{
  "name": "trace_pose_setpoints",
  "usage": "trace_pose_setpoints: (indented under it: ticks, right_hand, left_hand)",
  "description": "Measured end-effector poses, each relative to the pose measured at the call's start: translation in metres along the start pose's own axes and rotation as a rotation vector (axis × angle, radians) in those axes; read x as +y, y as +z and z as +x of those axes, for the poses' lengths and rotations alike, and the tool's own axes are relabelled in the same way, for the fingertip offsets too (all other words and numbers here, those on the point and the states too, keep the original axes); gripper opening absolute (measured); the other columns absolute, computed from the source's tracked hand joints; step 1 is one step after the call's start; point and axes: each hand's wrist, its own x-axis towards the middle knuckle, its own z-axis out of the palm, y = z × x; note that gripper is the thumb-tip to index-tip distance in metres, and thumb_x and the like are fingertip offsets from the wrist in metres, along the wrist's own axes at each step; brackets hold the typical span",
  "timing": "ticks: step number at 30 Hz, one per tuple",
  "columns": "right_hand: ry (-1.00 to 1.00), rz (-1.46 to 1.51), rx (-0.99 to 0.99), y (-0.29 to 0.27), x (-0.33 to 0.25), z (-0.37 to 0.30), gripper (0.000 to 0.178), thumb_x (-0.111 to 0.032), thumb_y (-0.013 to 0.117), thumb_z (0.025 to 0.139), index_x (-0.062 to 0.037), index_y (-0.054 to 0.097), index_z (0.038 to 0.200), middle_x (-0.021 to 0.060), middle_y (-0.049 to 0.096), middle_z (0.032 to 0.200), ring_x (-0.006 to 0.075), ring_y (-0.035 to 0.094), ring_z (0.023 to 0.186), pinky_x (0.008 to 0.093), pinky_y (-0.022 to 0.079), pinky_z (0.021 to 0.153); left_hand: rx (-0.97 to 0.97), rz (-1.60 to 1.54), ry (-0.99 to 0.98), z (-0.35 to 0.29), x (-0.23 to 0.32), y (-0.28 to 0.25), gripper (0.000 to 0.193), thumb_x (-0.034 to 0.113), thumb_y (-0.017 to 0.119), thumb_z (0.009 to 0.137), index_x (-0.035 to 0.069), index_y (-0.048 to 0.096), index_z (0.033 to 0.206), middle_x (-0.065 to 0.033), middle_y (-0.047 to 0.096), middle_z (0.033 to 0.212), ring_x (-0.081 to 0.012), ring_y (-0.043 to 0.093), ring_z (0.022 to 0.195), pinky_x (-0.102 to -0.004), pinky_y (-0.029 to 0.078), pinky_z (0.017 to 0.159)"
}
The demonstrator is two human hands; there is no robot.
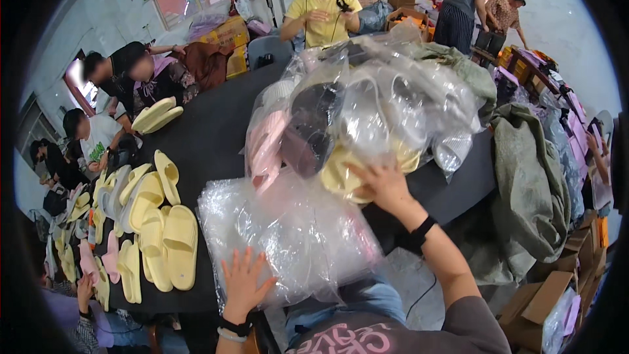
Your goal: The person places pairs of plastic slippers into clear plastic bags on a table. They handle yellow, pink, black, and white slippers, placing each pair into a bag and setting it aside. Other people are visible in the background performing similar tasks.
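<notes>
My left hand lies with its fingers spread on the near left corner of a stack of clear plastic bags. My right hand reaches farther out, fingers stretched over bagged yellow slippers at the near side of a heap. In that heap, clear bags hold pink slippers on the left and white slippers in the middle. To the left of the bag stack, several loose yellow slippers lie on the dark table, some of them in pairs.
Another pair of yellow slippers is at the table's far left edge, near several people. A person in a yellow shirt is across the table. Greenish-grey sacking hangs at the right, above open cardboard boxes.
</notes>
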Motion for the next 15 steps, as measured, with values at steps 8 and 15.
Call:
trace_pose_setpoints:
  ticks: [8,15]
  right_hand:
    - [0.244,0.012,0.228,0.006,0.017,0.009,0.080,-0.028,0.075,0.080,-0.0380,0.040,0.151,-0.0041,0.029,0.162,0.0401,0.033,0.143,0.0607,0.034,0.111]
    - [0.074,0.062,0.255,-0.040,-0.018,-0.032,0.057,-0.026,0.074,0.085,-0.0153,0.054,0.137,0.0129,0.051,0.144,0.0379,0.047,0.133,0.0506,0.041,0.105]
  left_hand:
    - [0.036,0.026,0.008,-0.002,0.000,0.004,0.071,0.056,0.062,0.089,0.019,0.048,0.147,-0.0169,0.038,0.156,-0.0462,0.031,0.143,-0.0697,0.015,0.113]
    - [0.066,-0.001,-0.005,-0.003,0.002,0.004,0.070,0.059,0.060,0.090,0.020,0.050,0.147,-0.0157,0.040,0.155,-0.0453,0.031,0.144,-0.0689,0.013,0.114]
